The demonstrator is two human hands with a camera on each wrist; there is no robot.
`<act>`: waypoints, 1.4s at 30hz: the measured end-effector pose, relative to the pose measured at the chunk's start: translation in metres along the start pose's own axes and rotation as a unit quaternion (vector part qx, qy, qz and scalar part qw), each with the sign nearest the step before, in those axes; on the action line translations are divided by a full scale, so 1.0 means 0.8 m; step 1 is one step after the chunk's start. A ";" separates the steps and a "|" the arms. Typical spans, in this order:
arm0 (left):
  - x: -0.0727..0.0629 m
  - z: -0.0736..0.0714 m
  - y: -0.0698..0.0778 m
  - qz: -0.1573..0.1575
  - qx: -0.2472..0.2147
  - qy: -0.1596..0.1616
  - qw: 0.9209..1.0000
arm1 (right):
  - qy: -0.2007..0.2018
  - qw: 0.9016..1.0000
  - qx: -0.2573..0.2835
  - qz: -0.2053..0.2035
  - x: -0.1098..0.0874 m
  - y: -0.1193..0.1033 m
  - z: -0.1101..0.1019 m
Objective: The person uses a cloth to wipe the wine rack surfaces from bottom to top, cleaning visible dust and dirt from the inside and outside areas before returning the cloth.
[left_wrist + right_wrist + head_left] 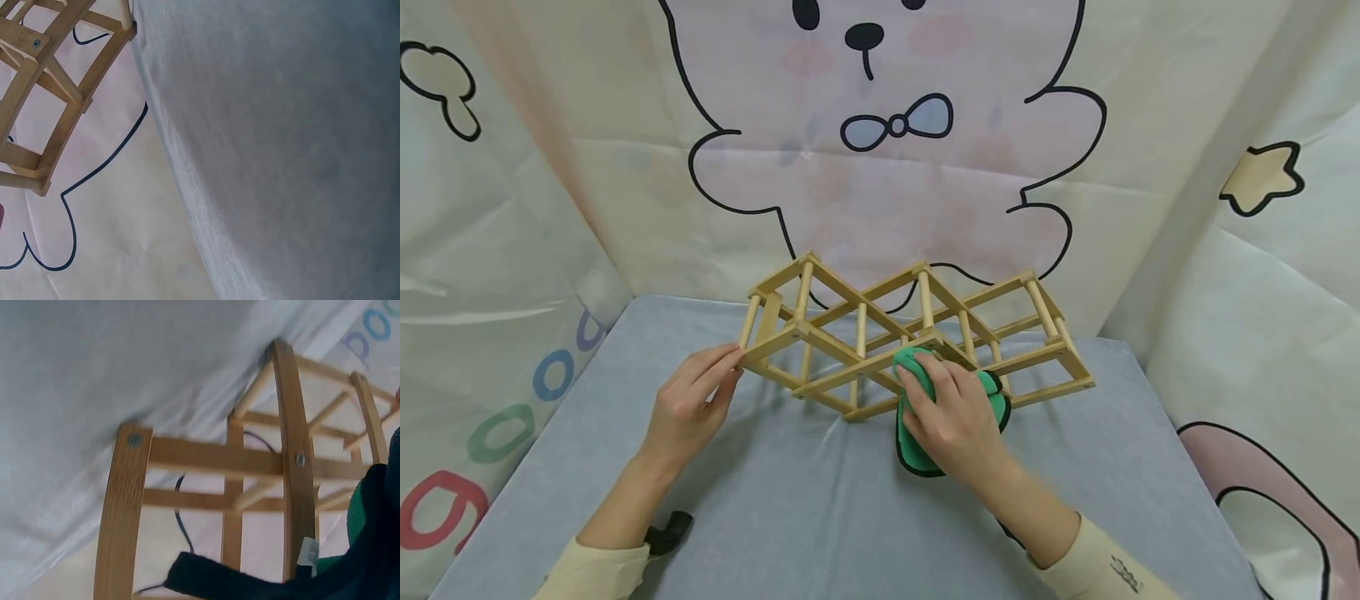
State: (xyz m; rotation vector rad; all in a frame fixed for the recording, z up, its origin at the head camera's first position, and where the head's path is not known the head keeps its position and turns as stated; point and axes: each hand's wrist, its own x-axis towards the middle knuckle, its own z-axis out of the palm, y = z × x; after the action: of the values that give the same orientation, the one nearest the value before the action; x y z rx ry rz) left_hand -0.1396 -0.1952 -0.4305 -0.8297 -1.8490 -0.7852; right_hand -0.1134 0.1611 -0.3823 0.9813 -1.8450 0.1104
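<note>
A wooden lattice rack of slats and round dowels (862, 364) stands spread out across the back of the table. At its left end my left hand (696, 404) pinches a lower corner between thumb and fingers. My right hand (951, 417) grips a green cloth with black edging (917, 458) and presses it against the rack's front middle. Part of the cloth hangs below the fingers and hides some slats. In the right wrist view, slats with screw heads (300, 487) lie beside the cloth's dark edge (225, 578). The left wrist view catches only the rack's end (62, 134).
A pale blue-grey cloth (820, 517) covers the table. Behind it hangs a printed curtain (625, 167) with a cartoon bear, and more printed sheets close off both sides. A small black object (670, 533) shows beside the left wrist.
</note>
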 end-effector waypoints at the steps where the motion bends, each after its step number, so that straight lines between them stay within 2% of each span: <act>1: 0.000 0.000 0.000 0.002 0.000 0.000 1.000 | -0.007 1.000 0.003 0.000 0.000 -0.004 0.003; 14: 0.000 0.000 0.000 0.005 -0.001 0.000 1.000 | -0.064 0.998 0.022 -0.001 0.004 -0.039 0.032; 19: 0.002 0.001 0.002 0.007 -0.004 -0.001 1.000 | -0.070 0.997 0.022 0.008 0.011 -0.045 0.037; 23: 0.003 0.000 0.002 0.006 -0.005 0.001 1.000 | -0.070 0.997 0.027 0.013 0.025 -0.051 0.039; 28: 0.002 -0.002 0.002 0.005 -0.003 0.000 1.000 | -0.071 0.997 0.034 0.012 0.053 -0.061 0.043; 35: 0.000 -0.005 0.002 0.002 0.006 -0.011 1.000 | -0.048 0.999 0.019 -0.002 0.092 -0.073 0.049; 42: 0.002 -0.004 0.003 0.006 0.006 -0.010 1.000 | -0.057 0.998 0.005 0.004 0.098 -0.075 0.054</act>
State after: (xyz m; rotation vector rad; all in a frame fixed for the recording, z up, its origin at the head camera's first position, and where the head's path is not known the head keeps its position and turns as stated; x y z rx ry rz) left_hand -0.1364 -0.1963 -0.4273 -0.8429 -1.8627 -0.7613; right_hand -0.1184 0.0552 -0.3610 1.0053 -1.9547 0.0687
